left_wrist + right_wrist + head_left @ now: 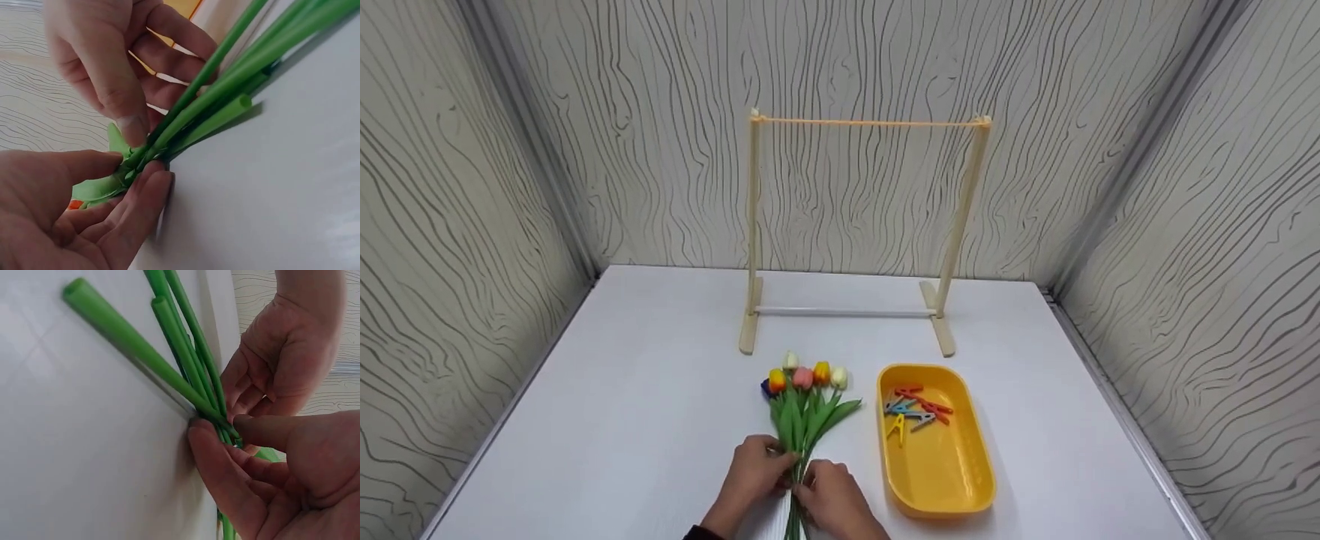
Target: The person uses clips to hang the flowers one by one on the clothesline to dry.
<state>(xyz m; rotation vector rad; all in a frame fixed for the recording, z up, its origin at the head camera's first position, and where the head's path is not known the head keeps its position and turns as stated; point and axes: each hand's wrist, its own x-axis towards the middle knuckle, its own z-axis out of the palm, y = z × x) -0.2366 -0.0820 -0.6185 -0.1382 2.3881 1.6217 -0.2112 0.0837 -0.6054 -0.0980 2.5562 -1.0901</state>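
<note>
A bunch of artificial tulips (802,405) lies on the white table, with white, pink, yellow-orange and dark purple heads pointing away from me. My left hand (757,469) pinches the green stems (202,101) just below the leaves, thumb on one side and fingertips on the other. Slightly nearer to me, my right hand (836,495) also pinches the stems between thumb and fingers. In the right wrist view, one thick stem (124,337) splays apart from the others, and both hands sit close together on the bunch.
Right of the flowers stands a yellow tray (945,480) holding several coloured clothespins (922,409). Behind, a wooden frame (752,225) stands upright with an orange string (870,122) stretched across its top. Patterned walls (840,60) enclose the table (645,390) at the back and sides.
</note>
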